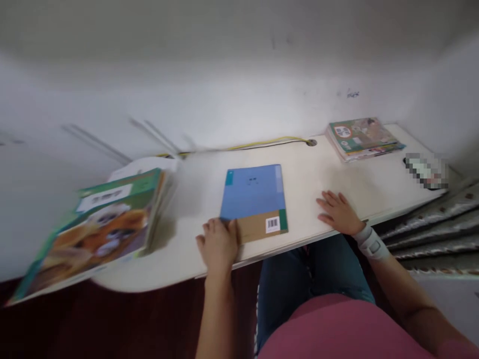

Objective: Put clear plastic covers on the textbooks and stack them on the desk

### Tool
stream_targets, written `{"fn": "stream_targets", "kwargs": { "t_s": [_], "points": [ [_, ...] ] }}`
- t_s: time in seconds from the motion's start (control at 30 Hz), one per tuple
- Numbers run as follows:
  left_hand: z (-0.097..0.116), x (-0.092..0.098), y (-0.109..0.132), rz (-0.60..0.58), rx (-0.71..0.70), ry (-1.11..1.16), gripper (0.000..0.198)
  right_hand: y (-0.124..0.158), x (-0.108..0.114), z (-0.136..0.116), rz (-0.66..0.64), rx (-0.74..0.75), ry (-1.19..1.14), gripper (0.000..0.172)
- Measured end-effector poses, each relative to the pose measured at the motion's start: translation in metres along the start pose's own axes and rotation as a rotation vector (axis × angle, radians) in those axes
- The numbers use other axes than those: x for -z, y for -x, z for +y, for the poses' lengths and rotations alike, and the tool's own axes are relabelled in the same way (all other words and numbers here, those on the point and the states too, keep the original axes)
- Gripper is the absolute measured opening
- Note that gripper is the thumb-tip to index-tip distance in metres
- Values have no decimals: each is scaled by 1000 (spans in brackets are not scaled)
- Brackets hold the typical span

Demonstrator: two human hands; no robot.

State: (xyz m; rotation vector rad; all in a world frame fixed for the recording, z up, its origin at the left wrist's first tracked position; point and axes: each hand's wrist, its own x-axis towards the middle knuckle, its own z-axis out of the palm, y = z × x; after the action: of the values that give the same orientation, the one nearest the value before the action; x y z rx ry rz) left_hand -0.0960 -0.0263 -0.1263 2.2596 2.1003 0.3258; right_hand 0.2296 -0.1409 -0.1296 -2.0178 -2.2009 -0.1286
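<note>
A blue book [254, 197] with a brown lower band and a barcode lies face down in the middle of the white desk [329, 174]. My left hand [217, 244] rests on its near left corner, fingers curled over the edge. My right hand [339, 212] lies flat on the desk to the right of the book, fingers spread, holding nothing. A white band wraps my right wrist.
A stack of books topped by a green cover with an orange animal [97, 229] overhangs the desk's left end. Another small stack [361, 137] sits far right, with a blurred object [426, 169] beside it. A yellow cable [262, 144] runs along the wall.
</note>
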Motion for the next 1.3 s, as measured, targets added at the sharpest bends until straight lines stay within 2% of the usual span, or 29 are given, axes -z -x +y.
{"fn": "stream_targets", "kwargs": {
  "t_s": [0.23,0.47,0.6,0.7,0.77,0.83,0.9,0.97,1.1,1.3],
  "points": [
    [7,1,6,28,94,-94,46,1,-2,-1,-30,-32,-63,53],
    [13,2,14,154,74,-86,51,2,-2,-2,-4,-27,-84,52],
    [19,15,19,218,36,-20,50,3,-3,-3,14,-23,-86,51],
    [28,35,23,112,-105,242,54,4,-3,-2,25,-25,-91,51],
    [38,45,24,-24,-295,462,56,4,-3,-2,28,-23,-93,50],
    [52,46,23,-110,-504,564,58,4,-2,-2,30,-20,-95,51],
    [71,36,19,-131,-650,506,67,3,-2,-2,32,-21,-97,51],
    [92,20,16,-137,-725,365,74,3,-2,-2,36,-21,-98,50],
    [125,-9,18,-173,-861,112,72,3,-2,-3,44,-17,-97,50],
    [145,-13,28,-177,-1002,50,67,4,0,-3,63,10,-100,45]
  ]
}}
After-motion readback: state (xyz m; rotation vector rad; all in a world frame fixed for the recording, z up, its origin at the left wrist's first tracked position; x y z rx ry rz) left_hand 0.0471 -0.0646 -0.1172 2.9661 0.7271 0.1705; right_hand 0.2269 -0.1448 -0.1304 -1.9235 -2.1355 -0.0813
